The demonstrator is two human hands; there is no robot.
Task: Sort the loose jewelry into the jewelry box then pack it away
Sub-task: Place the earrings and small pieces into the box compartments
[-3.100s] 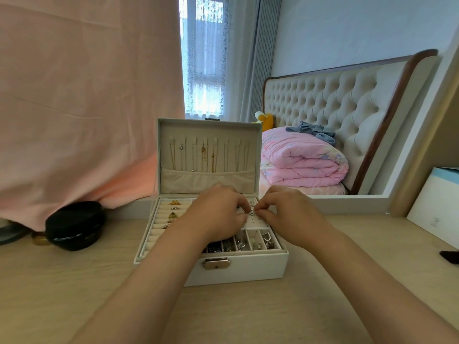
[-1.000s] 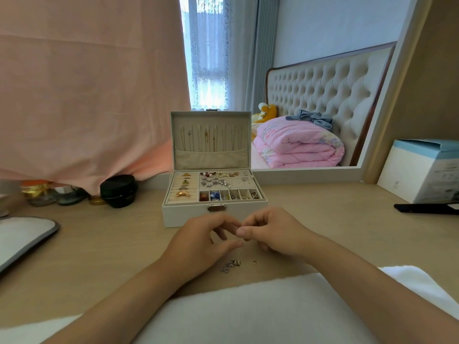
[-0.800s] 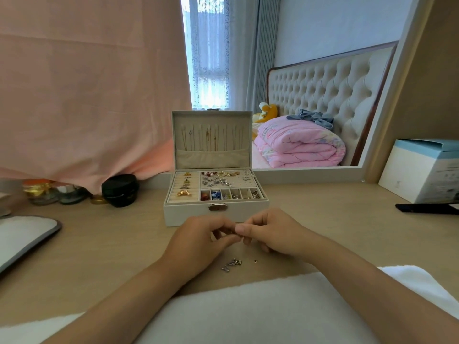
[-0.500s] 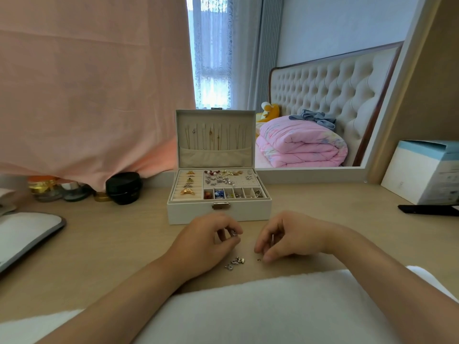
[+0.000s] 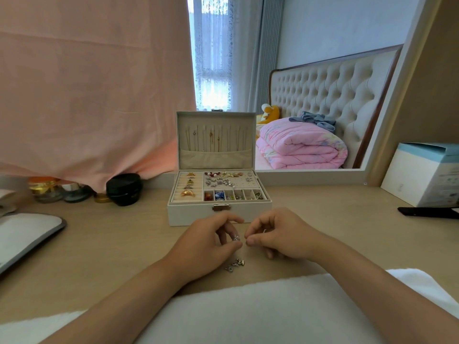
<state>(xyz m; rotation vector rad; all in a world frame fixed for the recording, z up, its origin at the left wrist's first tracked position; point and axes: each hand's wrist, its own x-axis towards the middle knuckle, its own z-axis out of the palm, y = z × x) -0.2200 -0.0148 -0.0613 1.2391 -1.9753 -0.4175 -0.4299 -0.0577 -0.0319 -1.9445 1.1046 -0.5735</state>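
The white jewelry box (image 5: 193,214) stands open on the wooden desk, lid upright with necklaces hanging inside it. Rings fill its left rows, earrings and beads its right tray and small compartments. Just in front of the box, my left hand (image 5: 206,247) pinches a small silver earring (image 5: 236,237) between thumb and fingers. My right hand (image 5: 280,237) is beside it, thumb and forefinger pinched together on something too small to make out. A little heap of loose silver jewelry (image 5: 235,264) lies on the desk below both hands.
A black jar (image 5: 124,188) and small bottles (image 5: 47,189) stand at the back left. A grey-edged pad (image 5: 27,234) lies at the left. A white-and-blue carton (image 5: 422,172) and a black phone (image 5: 427,211) sit at the right. A mirror (image 5: 310,95) backs the desk. White cloth (image 5: 248,311) covers the near edge.
Half a second ago my hands were apart, the right one over the desk. Now the right hand has risen and closed in beside the left, which holds the silver earring up.
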